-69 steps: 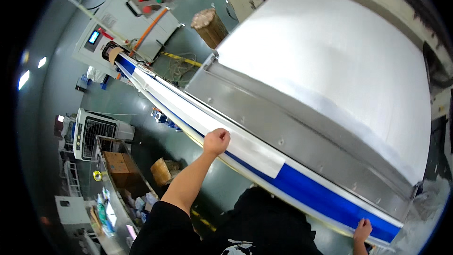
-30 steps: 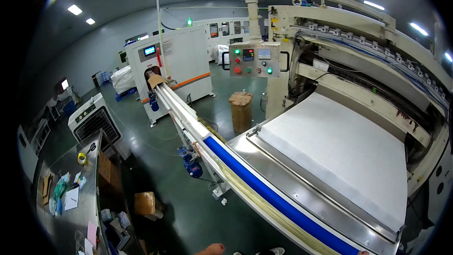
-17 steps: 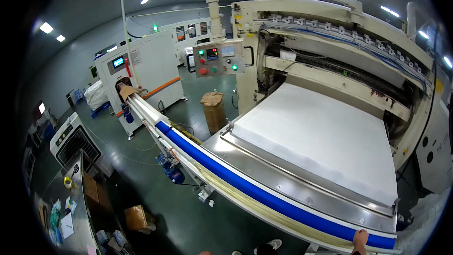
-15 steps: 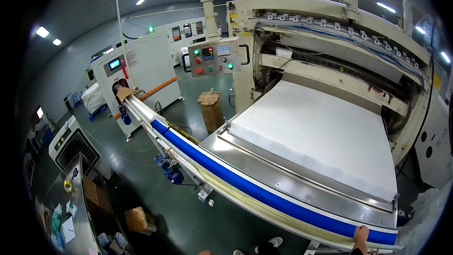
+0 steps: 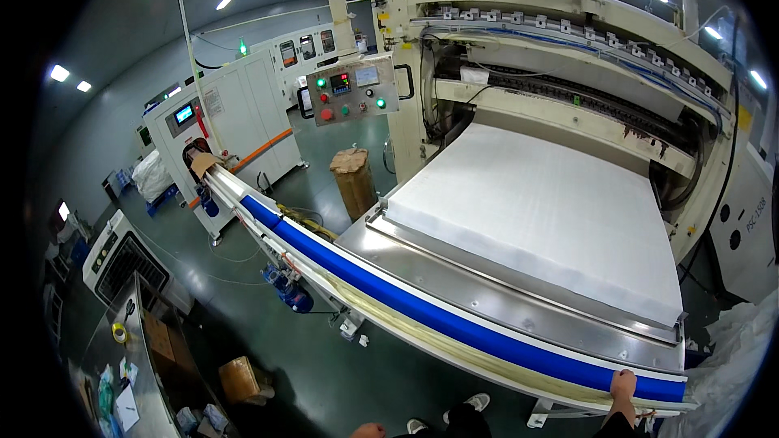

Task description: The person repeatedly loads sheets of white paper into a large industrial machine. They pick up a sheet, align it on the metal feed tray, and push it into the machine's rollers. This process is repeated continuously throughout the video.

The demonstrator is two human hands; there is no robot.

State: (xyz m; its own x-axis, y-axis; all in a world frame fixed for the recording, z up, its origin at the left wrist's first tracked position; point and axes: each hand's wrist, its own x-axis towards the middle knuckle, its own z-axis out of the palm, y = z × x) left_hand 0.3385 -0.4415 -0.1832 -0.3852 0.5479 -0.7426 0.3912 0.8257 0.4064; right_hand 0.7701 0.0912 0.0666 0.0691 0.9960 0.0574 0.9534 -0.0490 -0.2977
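My right hand (image 5: 623, 384) rests at the near right end of a long blue conveyor belt (image 5: 487, 342), its fingers curled over the front edge. Only part of my left hand (image 5: 369, 431) shows at the lower edge, apart from the belt; its fingers are too cut off to read. Beyond the belt lies a steel table strip (image 5: 454, 284). Behind it a thick stack of white sheets (image 5: 535, 211) comes out from under a large cream machine (image 5: 568, 118).
A control panel (image 5: 353, 93) with lit buttons hangs left of the cream machine. The belt runs to a white cabinet machine (image 5: 243, 118). Cardboard boxes (image 5: 242, 380) stand on the green floor. A metal worktable (image 5: 138, 357) holds tape and scissors. White plastic sheeting (image 5: 734, 357) bulges at the right.
The view has shifted a little, so the scene sits slightly further left. More of my left hand shows at the lower edge. My right hand stays on the belt's edge.
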